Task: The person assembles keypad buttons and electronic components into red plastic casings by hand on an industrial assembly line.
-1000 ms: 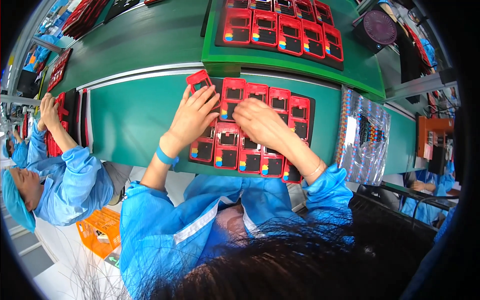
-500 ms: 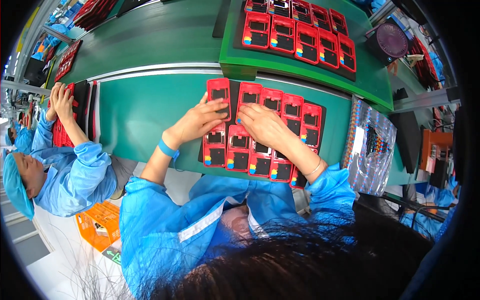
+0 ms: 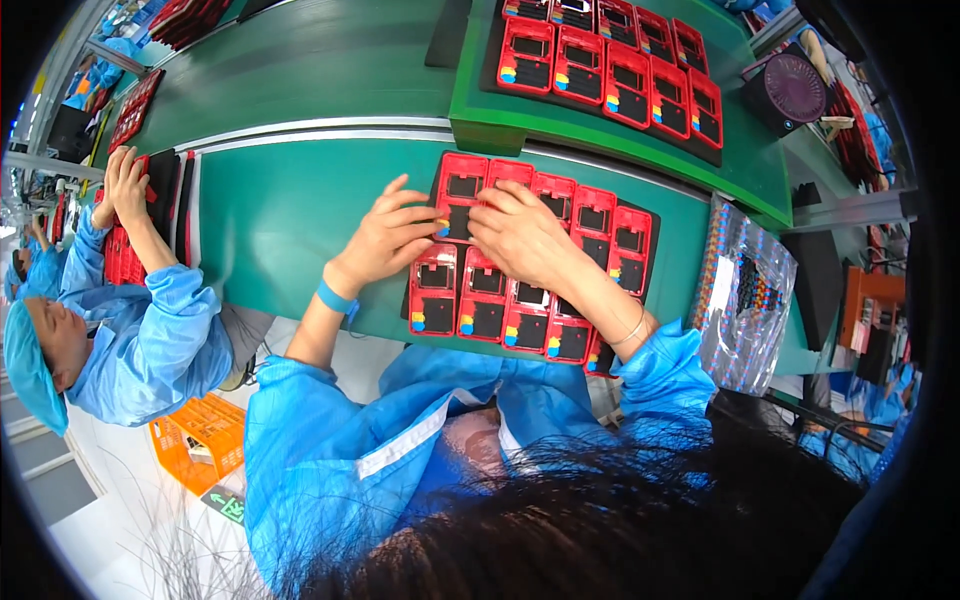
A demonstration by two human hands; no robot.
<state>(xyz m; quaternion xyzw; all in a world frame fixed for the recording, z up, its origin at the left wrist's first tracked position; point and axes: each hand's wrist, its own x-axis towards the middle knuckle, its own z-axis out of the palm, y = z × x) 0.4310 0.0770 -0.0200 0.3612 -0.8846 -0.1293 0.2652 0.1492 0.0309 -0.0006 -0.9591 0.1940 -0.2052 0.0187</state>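
Note:
My left hand [image 3: 390,232] has its fingers apart, with fingertips at the left edge of a red plastic shell [image 3: 464,174] with a black inner panel. That shell lies at the far left corner of a black tray [image 3: 651,262], among several like it in two rows. A small yellow-and-blue piece [image 3: 443,228] shows beside my left fingertips. Over the neighbouring red shell [image 3: 511,172] lies my right hand [image 3: 525,240], fingers stretched toward the left; its thumb is hidden. Near-row shells, such as one red shell [image 3: 432,290], carry yellow-and-blue pieces at their lower left corners.
A raised green platform [image 3: 480,112] at the back holds more red shells [image 3: 577,68]. A clear plastic bag [image 3: 745,290] lies at the right, and a purple fan [image 3: 795,85] stands beyond. A co-worker [image 3: 150,330] handles red parts at the left. An orange crate [image 3: 200,440] sits on the floor.
The red shell held raised and tilted in my left hand now lies in the tray's far left corner. My left fingers have let go and spread. My right hand has shifted slightly left.

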